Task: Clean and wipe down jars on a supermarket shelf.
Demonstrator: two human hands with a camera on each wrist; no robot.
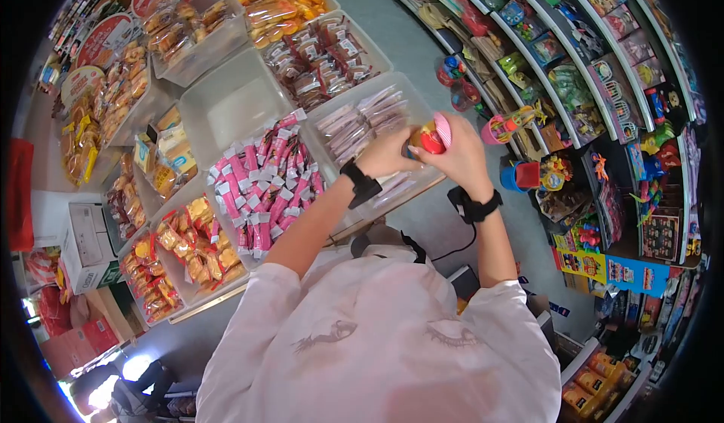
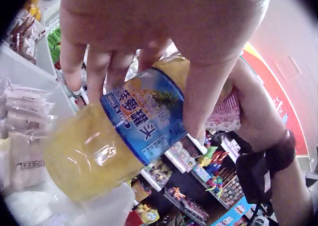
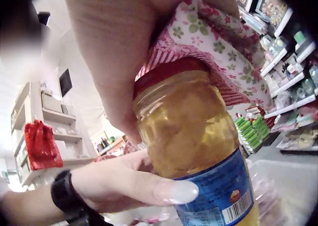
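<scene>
A glass jar of yellow fruit [image 2: 94, 151] with a blue label [image 2: 146, 114] and a red lid [image 3: 171, 77] is held between both hands, tilted in the left wrist view. My left hand [image 1: 385, 155] grips the jar's body, its thumb lying along the label in the right wrist view. At the lid end, my right hand [image 1: 464, 159] grips the lid through a floral cloth [image 3: 218, 47] with a pink striped edge. That cloth bunches under the palm and covers part of the lid. In the head view, the hands hide most of the jar.
Below the hands stands a plastic bin [image 1: 411, 95] of flat wrapped packets [image 1: 354, 132]. Left of it are pink-wrapped sticks [image 1: 264, 178] and bins of packaged bread [image 1: 192, 249]. Toy shelves [image 1: 558, 68] line the right side, across a grey floor [image 1: 411, 15].
</scene>
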